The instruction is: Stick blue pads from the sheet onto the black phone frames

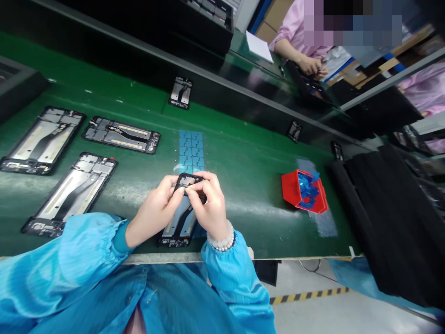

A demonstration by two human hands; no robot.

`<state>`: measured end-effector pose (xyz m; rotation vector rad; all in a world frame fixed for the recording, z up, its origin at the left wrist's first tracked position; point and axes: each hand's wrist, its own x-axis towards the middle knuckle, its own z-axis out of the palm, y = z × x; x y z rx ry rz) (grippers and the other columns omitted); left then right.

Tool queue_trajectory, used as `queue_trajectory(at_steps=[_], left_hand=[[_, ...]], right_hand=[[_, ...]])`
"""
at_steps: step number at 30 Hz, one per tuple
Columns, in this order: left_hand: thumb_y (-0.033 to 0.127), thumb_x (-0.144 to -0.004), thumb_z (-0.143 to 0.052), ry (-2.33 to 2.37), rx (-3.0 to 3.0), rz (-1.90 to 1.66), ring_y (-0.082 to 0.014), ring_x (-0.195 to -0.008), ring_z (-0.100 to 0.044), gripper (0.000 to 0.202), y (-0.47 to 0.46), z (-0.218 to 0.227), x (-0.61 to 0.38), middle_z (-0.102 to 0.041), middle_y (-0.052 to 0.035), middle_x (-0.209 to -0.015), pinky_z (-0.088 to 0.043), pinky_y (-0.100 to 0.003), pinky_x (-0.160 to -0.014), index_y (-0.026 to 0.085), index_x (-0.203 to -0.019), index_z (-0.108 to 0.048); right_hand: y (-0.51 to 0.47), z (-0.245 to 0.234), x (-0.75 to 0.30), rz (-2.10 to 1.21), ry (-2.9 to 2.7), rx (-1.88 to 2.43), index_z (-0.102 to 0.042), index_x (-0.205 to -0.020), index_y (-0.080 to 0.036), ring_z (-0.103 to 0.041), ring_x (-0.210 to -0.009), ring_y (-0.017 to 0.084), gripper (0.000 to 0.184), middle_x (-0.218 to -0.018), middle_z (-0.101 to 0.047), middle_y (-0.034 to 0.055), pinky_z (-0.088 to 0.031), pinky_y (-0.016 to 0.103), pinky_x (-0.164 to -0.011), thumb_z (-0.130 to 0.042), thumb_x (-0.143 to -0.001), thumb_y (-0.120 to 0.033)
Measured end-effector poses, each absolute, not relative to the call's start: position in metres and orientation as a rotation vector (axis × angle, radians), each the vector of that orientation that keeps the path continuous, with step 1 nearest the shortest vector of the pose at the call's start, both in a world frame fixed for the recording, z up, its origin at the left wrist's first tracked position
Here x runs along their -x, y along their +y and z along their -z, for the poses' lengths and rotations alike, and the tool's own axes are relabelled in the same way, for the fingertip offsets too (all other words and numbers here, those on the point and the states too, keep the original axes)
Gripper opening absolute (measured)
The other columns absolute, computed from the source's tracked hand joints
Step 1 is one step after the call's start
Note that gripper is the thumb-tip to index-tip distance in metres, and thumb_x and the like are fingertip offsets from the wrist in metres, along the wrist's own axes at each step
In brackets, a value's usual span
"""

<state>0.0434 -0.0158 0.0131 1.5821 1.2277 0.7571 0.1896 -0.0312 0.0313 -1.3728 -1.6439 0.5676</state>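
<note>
A phone mid-frame with its screen assembly [179, 222] lies near the table's front edge, its inner side and black flex cable facing up. My left hand [155, 211] grips its upper left edge, thumb on the inner face. At the phone's upper part, my right hand [212, 206] has thumb and index finger pinched close to the left thumb; whatever is between them is too small and hidden to name. Just beyond the phone lies a sheet of blue die-cut stickers [192, 150], partly covered by the phone and hands.
Several similar phone frames lie left, including one [121, 134] set sideways; another [181, 93] is farther back. A red bin [290, 190] with blue film scraps stands right, beside black foam-like material [385, 227]. Across the bench, a co-worker's hand [313, 67] works over a black tray.
</note>
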Motion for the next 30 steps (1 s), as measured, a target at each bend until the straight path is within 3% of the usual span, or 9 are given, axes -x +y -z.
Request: queue_trajectory(at_steps=[9,12,15,18,21,24,30], left_hand=[[0.036,-0.090,-0.043,1.276,-1.596,-0.876,-0.0134,-0.052,-0.060,0.026,-0.021,-0.018,-0.046,-0.064,0.0032,-0.067,-0.042,-0.021,-0.049,0.019,-0.109,-0.046],[0.034,-0.089,-0.043,1.344,-1.679,-0.890,-0.0131,-0.049,-0.058,0.023,-0.023,-0.023,-0.047,-0.062,0.0051,-0.061,-0.041,-0.021,-0.048,0.019,-0.105,-0.049],[0.033,-0.089,-0.041,1.364,-1.768,-0.892,-0.0139,-0.053,-0.061,0.023,-0.023,-0.027,-0.047,-0.064,0.0030,-0.065,-0.044,-0.021,-0.051,0.018,-0.104,-0.051],[0.032,-0.091,-0.037,1.373,-1.839,-0.867,-0.0158,-0.064,-0.066,0.029,-0.021,-0.028,-0.046,-0.070,-0.0017,-0.079,-0.048,-0.022,-0.060,0.018,-0.111,-0.053],[0.035,-0.092,-0.034,1.334,-1.899,-0.854,-0.0185,-0.080,-0.068,0.037,-0.018,-0.026,-0.044,-0.071,-0.0055,-0.097,-0.051,-0.025,-0.071,0.018,-0.120,-0.052],[0.037,-0.093,-0.032,1.309,-1.888,-0.845,-0.0196,-0.089,-0.068,0.042,-0.015,-0.023,-0.044,-0.069,-0.0074,-0.107,-0.050,-0.025,-0.077,0.016,-0.124,-0.051],[0.041,-0.089,-0.042,1.321,-1.890,-0.814,-0.0181,-0.074,-0.069,0.043,-0.013,-0.023,-0.043,-0.072,-0.0038,-0.092,-0.050,-0.023,-0.066,0.016,-0.123,-0.053]], right_hand=[[-0.039,-0.025,-0.165,-0.506,-1.235,1.517,-0.052,-0.075,-0.019,-0.048,-0.119,0.020,0.010,-0.117,-0.049,0.0104,-0.041,0.040,-0.101,-0.062,-0.078,-0.021],[-0.040,-0.022,-0.160,-0.612,-1.010,1.528,-0.047,-0.088,-0.020,-0.054,-0.110,0.018,0.026,-0.129,-0.042,0.0132,-0.049,0.036,-0.092,-0.067,-0.072,-0.024],[-0.041,-0.024,-0.161,-0.787,-0.935,1.431,-0.038,-0.120,-0.022,-0.058,-0.106,0.016,0.051,-0.139,-0.037,0.0148,-0.052,0.032,-0.087,-0.062,-0.075,-0.022],[-0.041,-0.028,-0.162,-0.882,-0.939,1.395,-0.026,-0.135,-0.022,-0.059,-0.107,0.017,0.071,-0.134,-0.047,0.0136,-0.052,0.033,-0.090,-0.063,-0.075,-0.024],[-0.041,-0.030,-0.164,-0.909,-0.995,1.456,-0.035,-0.130,-0.020,-0.063,-0.096,0.016,0.062,-0.116,-0.059,0.0102,-0.053,0.034,-0.090,-0.064,-0.075,-0.026],[-0.041,-0.030,-0.170,-0.967,-1.043,1.442,-0.040,-0.124,-0.020,-0.063,-0.096,0.016,0.048,-0.113,-0.061,0.0094,-0.053,0.033,-0.089,-0.058,-0.079,-0.025],[-0.040,-0.028,-0.173,-0.984,-1.052,1.407,-0.045,-0.108,-0.021,-0.064,-0.086,0.014,0.037,-0.100,-0.063,0.0051,-0.055,0.030,-0.082,-0.062,-0.075,-0.023]])
